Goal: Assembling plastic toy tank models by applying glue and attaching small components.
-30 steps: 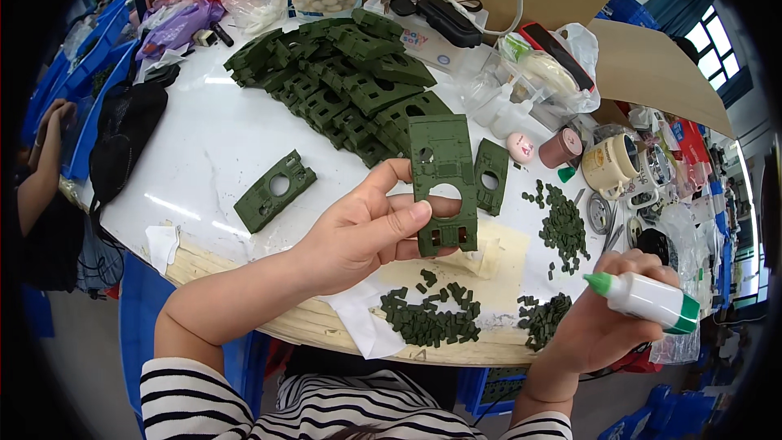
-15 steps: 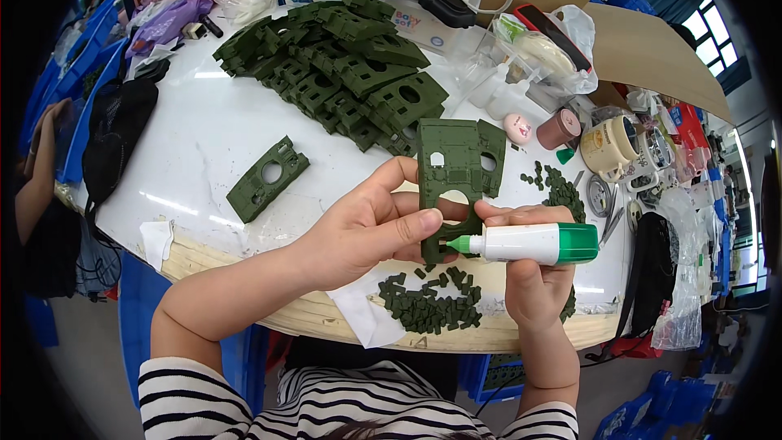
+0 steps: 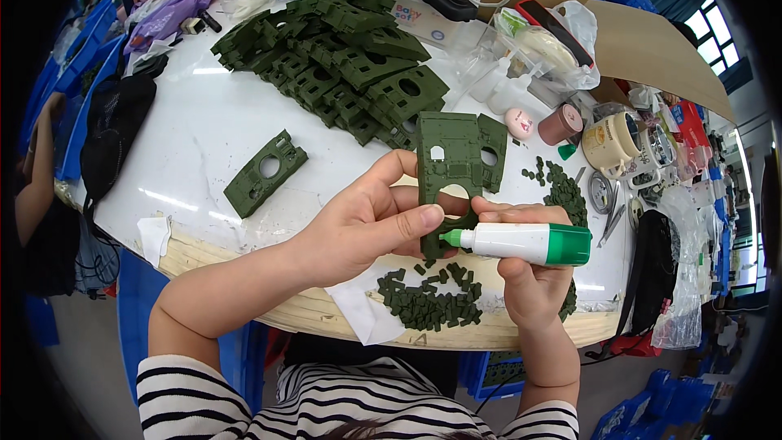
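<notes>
My left hand [image 3: 371, 216] is closed on a dark green plastic model tank hull [image 3: 450, 147], thumb on its near face beside a large round hole. In my right hand [image 3: 533, 281] is a white glue bottle [image 3: 513, 243] with a green base and a green nozzle. It lies nearly level, and the nozzle tip points left against the hull's lower part; whether it touches I cannot tell. Below the hull lies a heap of small dark green plastic pieces [image 3: 432, 301]. One more hull [image 3: 266, 173] rests alone on the white table, left of my hands.
A large pile of green hulls [image 3: 334, 65] covers the far middle of the table. To the right are more small pieces [image 3: 564, 195], scissors [image 3: 601, 194], a cream mug [image 3: 609, 145] and a reddish-brown spool [image 3: 560, 124]. A white cloth [image 3: 366, 314] hangs at the near wooden edge.
The glue bottle has shifted slightly left and up, its nozzle moving further over the hull's lower part. Both hands keep their holds.
</notes>
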The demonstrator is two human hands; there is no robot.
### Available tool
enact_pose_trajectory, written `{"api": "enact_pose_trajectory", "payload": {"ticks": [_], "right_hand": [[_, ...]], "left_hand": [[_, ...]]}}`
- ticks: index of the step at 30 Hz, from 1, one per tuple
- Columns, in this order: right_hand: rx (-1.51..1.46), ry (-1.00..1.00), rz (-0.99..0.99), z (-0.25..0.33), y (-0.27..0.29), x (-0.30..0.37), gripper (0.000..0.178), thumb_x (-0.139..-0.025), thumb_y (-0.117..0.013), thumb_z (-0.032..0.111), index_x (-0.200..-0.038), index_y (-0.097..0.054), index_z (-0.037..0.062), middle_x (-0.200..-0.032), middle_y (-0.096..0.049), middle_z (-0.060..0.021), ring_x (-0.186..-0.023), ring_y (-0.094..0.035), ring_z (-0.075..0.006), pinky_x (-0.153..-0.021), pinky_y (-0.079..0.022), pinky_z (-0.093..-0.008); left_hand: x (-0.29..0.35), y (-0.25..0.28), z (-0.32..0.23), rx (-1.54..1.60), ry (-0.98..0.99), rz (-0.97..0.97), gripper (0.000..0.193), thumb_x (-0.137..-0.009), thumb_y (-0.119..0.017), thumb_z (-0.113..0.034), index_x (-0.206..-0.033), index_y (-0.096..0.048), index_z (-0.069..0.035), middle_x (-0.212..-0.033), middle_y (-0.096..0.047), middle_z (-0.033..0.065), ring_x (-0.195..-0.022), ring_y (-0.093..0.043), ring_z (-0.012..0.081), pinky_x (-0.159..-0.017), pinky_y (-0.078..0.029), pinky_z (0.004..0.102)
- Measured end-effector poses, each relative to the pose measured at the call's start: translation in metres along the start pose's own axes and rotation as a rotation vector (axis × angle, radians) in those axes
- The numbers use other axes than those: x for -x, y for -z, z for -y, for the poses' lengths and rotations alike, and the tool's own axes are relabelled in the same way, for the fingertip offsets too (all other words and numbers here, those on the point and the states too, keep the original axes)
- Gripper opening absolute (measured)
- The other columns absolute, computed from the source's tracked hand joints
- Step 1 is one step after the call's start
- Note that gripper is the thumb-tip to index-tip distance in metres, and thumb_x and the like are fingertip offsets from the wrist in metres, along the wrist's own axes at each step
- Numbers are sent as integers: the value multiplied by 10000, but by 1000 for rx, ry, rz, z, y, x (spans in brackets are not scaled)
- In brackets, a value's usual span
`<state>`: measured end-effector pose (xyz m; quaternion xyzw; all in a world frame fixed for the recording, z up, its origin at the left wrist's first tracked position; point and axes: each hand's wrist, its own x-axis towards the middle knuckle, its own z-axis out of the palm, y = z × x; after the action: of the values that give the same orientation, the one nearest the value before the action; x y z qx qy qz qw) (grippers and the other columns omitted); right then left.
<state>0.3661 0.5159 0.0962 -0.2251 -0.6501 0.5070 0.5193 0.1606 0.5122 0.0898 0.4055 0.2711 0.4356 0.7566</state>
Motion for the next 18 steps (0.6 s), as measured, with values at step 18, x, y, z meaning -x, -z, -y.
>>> {"api": "enact_pose_trajectory", "payload": {"ticks": [18], "right_hand": [[75, 22, 3, -1, 0, -1, 402, -800, -699, 196, -1061, -498, -35, -1017, -617, -175, -1073, -572, -315, -920, -457, -402]], "left_hand": [[0, 3, 1, 10, -18, 57, 385, -945, -469, -180, -1268, -281, -86, -1203, -525, 151, -1095, -546, 226, -847, -518, 366]]}}
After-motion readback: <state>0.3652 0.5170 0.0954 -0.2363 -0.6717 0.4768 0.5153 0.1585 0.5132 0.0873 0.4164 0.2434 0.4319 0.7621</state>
